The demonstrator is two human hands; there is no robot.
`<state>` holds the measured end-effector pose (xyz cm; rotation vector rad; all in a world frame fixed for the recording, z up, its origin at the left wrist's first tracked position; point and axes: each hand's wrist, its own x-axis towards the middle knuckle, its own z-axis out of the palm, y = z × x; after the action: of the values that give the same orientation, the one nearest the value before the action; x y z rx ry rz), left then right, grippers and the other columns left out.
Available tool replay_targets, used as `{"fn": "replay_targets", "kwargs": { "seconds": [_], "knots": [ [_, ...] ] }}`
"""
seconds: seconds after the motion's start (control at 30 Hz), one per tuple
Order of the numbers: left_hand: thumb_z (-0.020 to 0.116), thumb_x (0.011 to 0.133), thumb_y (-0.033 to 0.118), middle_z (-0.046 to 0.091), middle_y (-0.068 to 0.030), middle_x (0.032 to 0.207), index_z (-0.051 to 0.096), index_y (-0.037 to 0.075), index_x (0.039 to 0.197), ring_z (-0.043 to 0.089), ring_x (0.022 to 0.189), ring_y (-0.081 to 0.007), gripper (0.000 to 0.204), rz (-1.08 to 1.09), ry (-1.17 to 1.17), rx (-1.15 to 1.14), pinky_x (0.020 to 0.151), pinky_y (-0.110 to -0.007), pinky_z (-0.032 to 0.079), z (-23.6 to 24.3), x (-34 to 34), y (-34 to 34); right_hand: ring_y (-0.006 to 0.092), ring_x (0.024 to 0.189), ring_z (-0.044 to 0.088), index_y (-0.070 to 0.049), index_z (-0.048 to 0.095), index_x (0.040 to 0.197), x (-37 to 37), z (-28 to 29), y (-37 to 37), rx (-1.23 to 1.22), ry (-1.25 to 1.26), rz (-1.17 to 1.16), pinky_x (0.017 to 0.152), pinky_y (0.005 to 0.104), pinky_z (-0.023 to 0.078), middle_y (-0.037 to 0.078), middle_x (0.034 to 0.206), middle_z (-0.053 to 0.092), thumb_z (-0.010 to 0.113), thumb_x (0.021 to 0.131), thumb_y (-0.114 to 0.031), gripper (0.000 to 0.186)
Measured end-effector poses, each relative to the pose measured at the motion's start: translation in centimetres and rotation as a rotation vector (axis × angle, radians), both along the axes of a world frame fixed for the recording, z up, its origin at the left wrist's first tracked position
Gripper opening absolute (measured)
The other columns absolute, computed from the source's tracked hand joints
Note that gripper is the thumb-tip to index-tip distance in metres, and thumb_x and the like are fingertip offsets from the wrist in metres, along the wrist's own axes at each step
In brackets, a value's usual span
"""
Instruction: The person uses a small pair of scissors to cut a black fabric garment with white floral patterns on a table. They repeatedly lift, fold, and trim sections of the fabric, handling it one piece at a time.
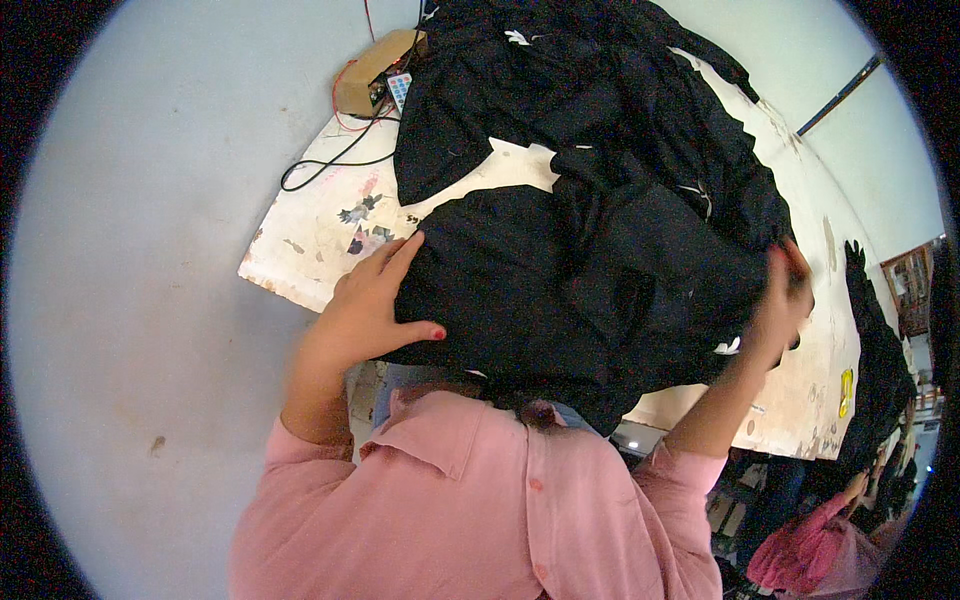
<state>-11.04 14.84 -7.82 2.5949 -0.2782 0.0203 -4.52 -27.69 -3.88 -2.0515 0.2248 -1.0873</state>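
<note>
A black cloth garment (490, 270) lies spread over the near part of the pale table, its front edge hanging toward my body. At its left edge my left hand (370, 305) rests with thumb and fingers spread apart on the fabric. My right hand (786, 290), slightly blurred, has its fingers bent together at the garment's right edge, gripping the cloth. Small white tags show on the black fabric. Which folds belong to which piece cannot be told.
More black garments (560, 80) are heaped at the back of the table (285, 245). A brown box (375, 75) with wires and a remote control (399, 90) sit at the back left. Another person in a pink sleeve (800, 535) is at the lower right, near hanging black cloth (875, 350).
</note>
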Motion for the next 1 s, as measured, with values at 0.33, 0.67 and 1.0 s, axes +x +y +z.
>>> {"fn": "replay_targets", "kwargs": {
  "seconds": [0.33,0.67,1.0],
  "knots": [
    [0.066,0.077,0.003,0.060,-0.0151,0.097,0.064,0.005,0.104,0.060,0.091,-0.0301,0.028,0.376,-0.731,-0.050,0.083,-0.038,0.046,1.6,5.0,8.3,0.0163,0.091,0.062,0.002,0.061,0.112,3.3,-1.6,4.7,0.036,0.208,0.253,0.082,0.0265,0.046,0.009,0.102,0.067,0.064,0.088,-0.014,0.029],
    [0.068,0.079,0.016,0.053,-0.0165,0.125,0.053,0.008,0.125,0.049,0.117,-0.0361,0.049,0.338,-0.520,0.050,0.099,-0.044,0.038,0.5,2.8,7.9,0.0064,0.058,0.045,-0.001,0.058,0.110,-7.0,-5.6,-8.6,0.435,-0.022,-0.247,0.049,0.0181,0.035,0.004,0.085,0.057,0.061,0.082,-0.003,0.028],
    [0.059,0.085,0.026,0.060,-0.0101,0.095,0.060,0.021,0.120,0.058,0.091,-0.0295,0.036,0.015,-0.188,0.325,0.075,-0.045,0.046,-0.6,5.1,-2.0,0.0243,0.101,0.063,0.005,0.063,0.112,12.0,-1.3,15.1,-0.156,0.531,0.473,0.089,0.0320,0.046,0.020,0.107,0.065,0.065,0.074,-0.062,0.077]
  ]
}}
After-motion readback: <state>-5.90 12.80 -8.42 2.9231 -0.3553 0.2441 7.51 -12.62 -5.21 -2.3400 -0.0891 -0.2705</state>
